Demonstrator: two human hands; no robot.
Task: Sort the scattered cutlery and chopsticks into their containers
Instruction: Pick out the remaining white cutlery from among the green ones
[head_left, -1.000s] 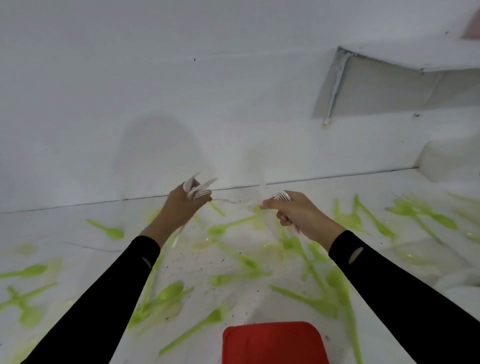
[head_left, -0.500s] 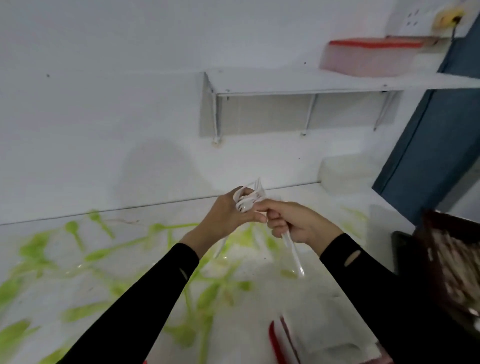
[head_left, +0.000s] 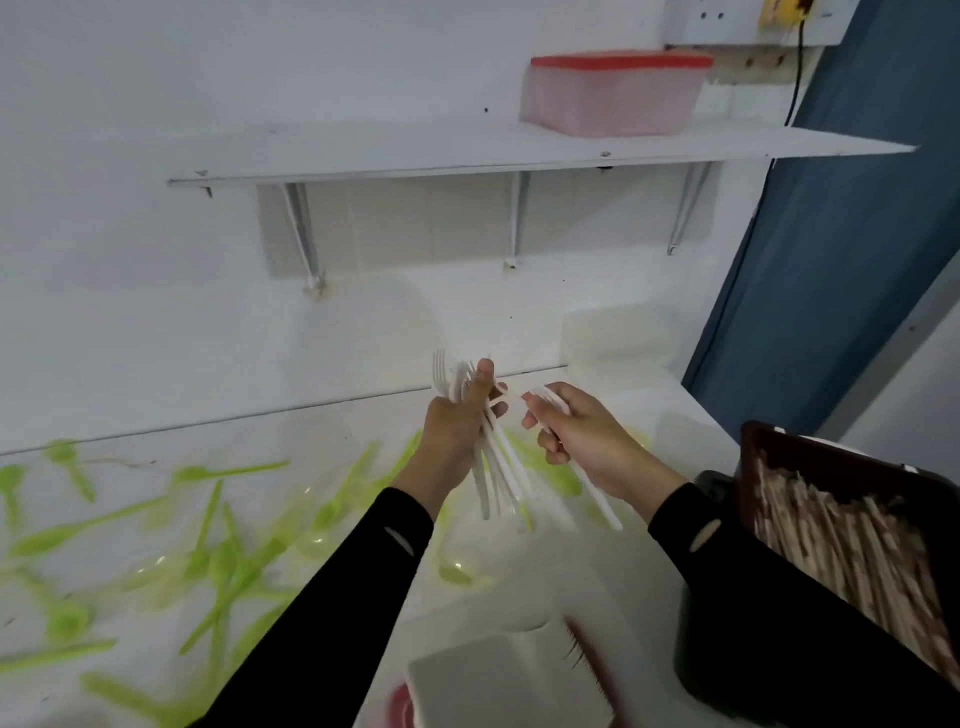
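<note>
My left hand grips a bunch of white plastic forks, tines up, handles fanning down, held above the white table. Just to its right, my right hand holds a single white fork with its handle slanting down to the right. The two hands are a little apart. Several green plastic spoons lie scattered over the table to the left. A dark container full of wooden chopsticks stands at the right. A white container sits at the bottom, blurred.
A white shelf on the wall carries a pink box with a red lid. A blue panel rises at the right. A translucent white box stands at the table's back right corner.
The view has swung right and up, bringing the chopstick container and shelf into sight. My hands, touching half a second ago, have drawn slightly apart; the left now holds the fork bunch upright.
</note>
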